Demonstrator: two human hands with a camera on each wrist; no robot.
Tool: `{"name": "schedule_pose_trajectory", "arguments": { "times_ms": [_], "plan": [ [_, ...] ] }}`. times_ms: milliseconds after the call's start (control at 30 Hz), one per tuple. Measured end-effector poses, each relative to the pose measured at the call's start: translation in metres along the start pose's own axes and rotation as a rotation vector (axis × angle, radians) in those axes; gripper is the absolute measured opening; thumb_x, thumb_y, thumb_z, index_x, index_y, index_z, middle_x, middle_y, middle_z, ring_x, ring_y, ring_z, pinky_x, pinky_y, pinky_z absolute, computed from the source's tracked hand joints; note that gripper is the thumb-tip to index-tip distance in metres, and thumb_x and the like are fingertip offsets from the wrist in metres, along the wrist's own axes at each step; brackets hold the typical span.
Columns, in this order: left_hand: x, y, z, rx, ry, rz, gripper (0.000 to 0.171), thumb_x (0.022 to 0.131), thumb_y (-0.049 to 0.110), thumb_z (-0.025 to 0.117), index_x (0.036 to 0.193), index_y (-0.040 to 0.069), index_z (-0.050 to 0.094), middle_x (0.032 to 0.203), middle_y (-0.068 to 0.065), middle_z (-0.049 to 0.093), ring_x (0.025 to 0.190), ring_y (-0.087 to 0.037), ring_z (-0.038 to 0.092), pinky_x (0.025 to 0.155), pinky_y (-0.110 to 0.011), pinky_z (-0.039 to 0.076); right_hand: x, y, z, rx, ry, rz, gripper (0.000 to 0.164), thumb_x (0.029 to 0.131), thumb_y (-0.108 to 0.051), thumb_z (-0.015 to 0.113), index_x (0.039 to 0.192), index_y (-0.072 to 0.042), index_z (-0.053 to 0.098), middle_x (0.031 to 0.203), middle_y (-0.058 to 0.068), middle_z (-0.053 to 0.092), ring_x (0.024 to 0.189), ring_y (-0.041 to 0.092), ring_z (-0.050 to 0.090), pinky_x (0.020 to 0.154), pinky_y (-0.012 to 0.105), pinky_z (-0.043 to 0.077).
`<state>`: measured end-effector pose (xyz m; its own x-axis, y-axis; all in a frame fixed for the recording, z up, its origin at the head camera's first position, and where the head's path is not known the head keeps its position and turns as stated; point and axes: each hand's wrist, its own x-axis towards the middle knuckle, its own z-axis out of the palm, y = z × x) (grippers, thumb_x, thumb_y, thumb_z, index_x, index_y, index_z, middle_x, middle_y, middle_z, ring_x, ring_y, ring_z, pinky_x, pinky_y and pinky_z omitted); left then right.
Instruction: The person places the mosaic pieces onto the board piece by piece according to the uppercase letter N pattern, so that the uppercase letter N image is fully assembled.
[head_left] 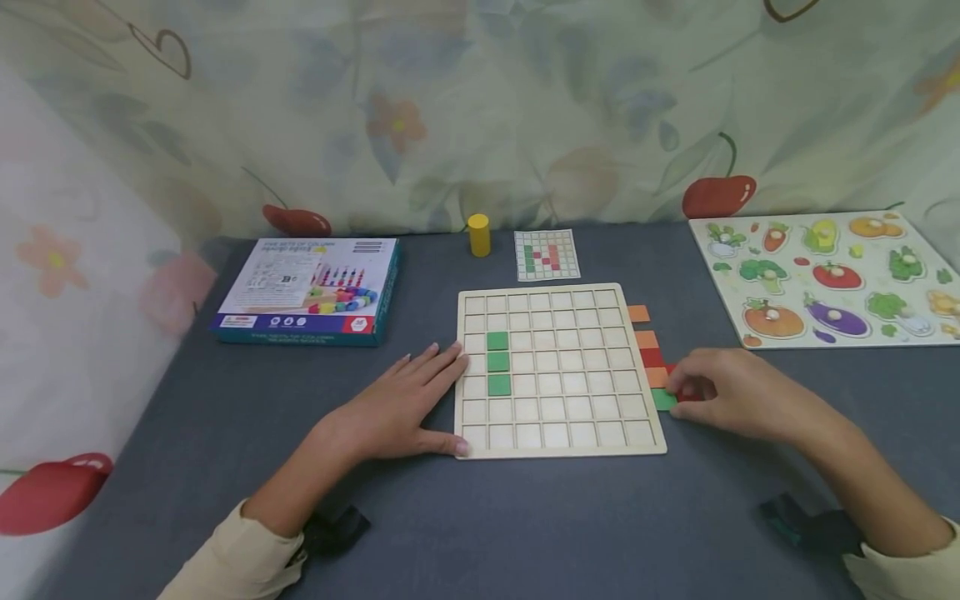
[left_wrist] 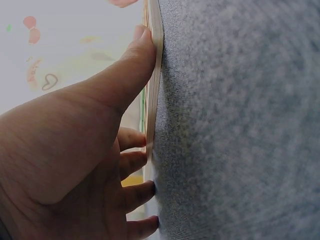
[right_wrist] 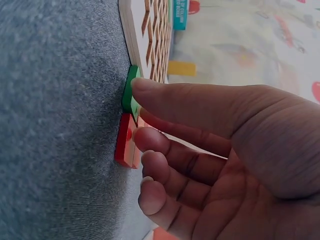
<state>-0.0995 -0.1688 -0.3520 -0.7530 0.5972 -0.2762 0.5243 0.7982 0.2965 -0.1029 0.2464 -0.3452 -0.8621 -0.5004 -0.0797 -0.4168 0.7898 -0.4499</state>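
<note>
A wooden grid board (head_left: 555,408) lies flat, with three green tiles (head_left: 498,362) stacked in one column near its left side. My left hand (head_left: 393,404) rests at the board's left edge, fingers spread and fairly straight, the thumb near the front corner; the left wrist view has the thumb (left_wrist: 137,57) along the board's rim. Beyond the right edge, my right hand (head_left: 738,392) pinches a loose green tile (right_wrist: 131,90) between thumb and index finger. Directly beside that tile are red tiles (head_left: 651,357) and orange tiles (head_left: 646,339), partly hidden by the fingers.
Behind the board lie a small printed pattern card (head_left: 566,271) and a yellow cylinder (head_left: 479,236). A bead-game box (head_left: 300,333) sits at the left back. To the right is a vegetable puzzle board (head_left: 780,292). A floral cloth (head_left: 525,108) hangs along the back.
</note>
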Motion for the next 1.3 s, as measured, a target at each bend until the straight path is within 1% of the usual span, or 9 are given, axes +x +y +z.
{"name": "schedule_pose_trajectory", "arguments": {
  "times_ms": [267, 700, 900, 1167, 1300],
  "plan": [
    [0.0004, 0.0000, -0.0001, -0.009, -0.009, -0.005, 0.109, 0.083, 0.072, 0.063, 0.162, 0.014, 0.015, 0.168, -0.003, 0.009, 0.153, -0.030, 0.005, 0.119, -0.055, 0.011, 0.0004, 0.0000, 0.0020, -0.002, 0.017, 0.027, 0.027, 0.076, -0.014, 0.089, 0.098, -0.010, 0.074, 0.080, -0.009, 0.058, 0.071, 0.010, 0.052, 0.062, 0.028, 0.048],
    [0.0013, 0.0001, 0.0000, -0.007, -0.013, -0.013, 0.110, 0.083, 0.074, 0.061, 0.162, 0.015, 0.014, 0.168, -0.003, 0.008, 0.153, -0.030, 0.005, 0.119, -0.055, 0.010, 0.0007, -0.0004, 0.0022, -0.009, 0.023, 0.036, 0.030, 0.074, -0.017, 0.091, 0.097, -0.010, 0.075, 0.079, -0.008, 0.058, 0.070, 0.011, 0.051, 0.061, 0.028, 0.046],
    [0.0009, -0.0001, -0.0004, -0.012, -0.013, -0.007, 0.109, 0.083, 0.073, 0.062, 0.162, 0.014, 0.014, 0.168, -0.003, 0.008, 0.153, -0.029, 0.004, 0.119, -0.054, 0.010, 0.0007, -0.0002, 0.0021, -0.029, -0.001, 0.029, 0.031, 0.073, -0.020, 0.092, 0.097, -0.013, 0.075, 0.080, -0.008, 0.056, 0.070, 0.011, 0.050, 0.058, 0.027, 0.044],
    [0.0005, -0.0008, 0.0000, -0.016, -0.008, 0.000, 0.109, 0.084, 0.072, 0.062, 0.162, 0.014, 0.014, 0.168, -0.003, 0.007, 0.153, -0.029, 0.004, 0.119, -0.055, 0.010, 0.0012, -0.0016, 0.0014, -0.057, -0.017, 0.013, 0.030, 0.074, -0.021, 0.091, 0.097, -0.013, 0.075, 0.080, -0.009, 0.057, 0.072, 0.011, 0.050, 0.060, 0.028, 0.044],
    [0.0011, -0.0007, 0.0003, -0.013, -0.008, -0.004, 0.109, 0.083, 0.073, 0.062, 0.162, 0.014, 0.014, 0.168, -0.003, 0.007, 0.153, -0.029, 0.004, 0.119, -0.055, 0.010, 0.0004, -0.0023, -0.0003, -0.068, -0.002, 0.006, 0.030, 0.074, -0.020, 0.091, 0.097, -0.013, 0.075, 0.080, -0.009, 0.057, 0.071, 0.010, 0.050, 0.060, 0.028, 0.045]
  ]
}}
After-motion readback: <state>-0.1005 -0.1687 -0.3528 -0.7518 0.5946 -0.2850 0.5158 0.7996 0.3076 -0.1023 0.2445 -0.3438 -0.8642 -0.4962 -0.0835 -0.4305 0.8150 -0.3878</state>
